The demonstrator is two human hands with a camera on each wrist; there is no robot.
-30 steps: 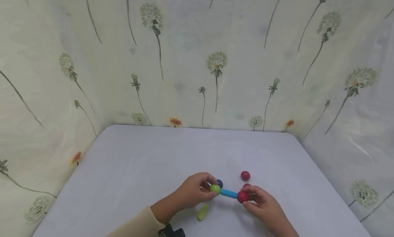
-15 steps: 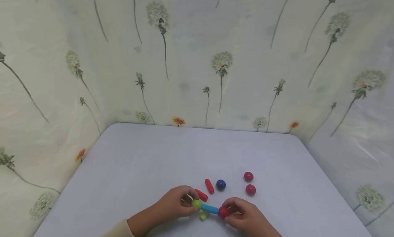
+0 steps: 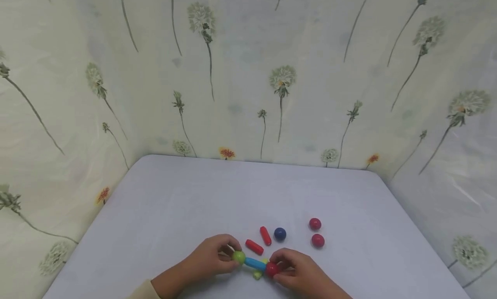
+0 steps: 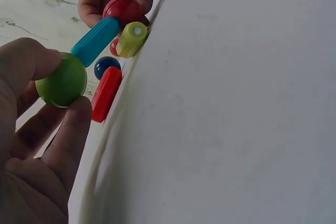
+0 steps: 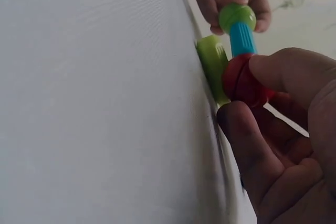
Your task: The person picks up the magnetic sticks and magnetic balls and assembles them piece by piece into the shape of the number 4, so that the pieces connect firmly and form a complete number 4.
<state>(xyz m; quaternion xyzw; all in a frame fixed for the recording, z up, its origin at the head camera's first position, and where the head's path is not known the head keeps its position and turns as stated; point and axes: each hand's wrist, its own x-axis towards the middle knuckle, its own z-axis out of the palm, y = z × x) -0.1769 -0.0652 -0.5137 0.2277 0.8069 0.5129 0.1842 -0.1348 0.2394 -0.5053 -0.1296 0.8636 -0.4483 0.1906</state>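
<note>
Between both hands is a joined piece: a light blue ridged rod [image 3: 255,264] with a green ball [image 3: 238,257] at its left end and a red ball [image 3: 272,269] at its right. My left hand [image 3: 211,256] pinches the green ball between thumb and fingers. The red ball is pinched by my right hand [image 3: 297,271]. In the left wrist view the blue rod [image 4: 95,42] runs straight from one ball to the other. A yellow-green rod [image 3: 257,274] lies under the joined piece, partly hidden by it in the head view.
Two red rods, one lower left [image 3: 254,247] and one upper right [image 3: 265,236], lie just beyond the hands. Beside them is a dark blue ball [image 3: 280,234]. Two loose red balls, the nearer red ball [image 3: 318,240] and farther red ball [image 3: 315,223], sit to the right on the white table [image 3: 186,195].
Both hands have moved left and toward the person with the joined piece, over the yellow-green rod. The red rods and dark blue ball have come into fuller view.
</note>
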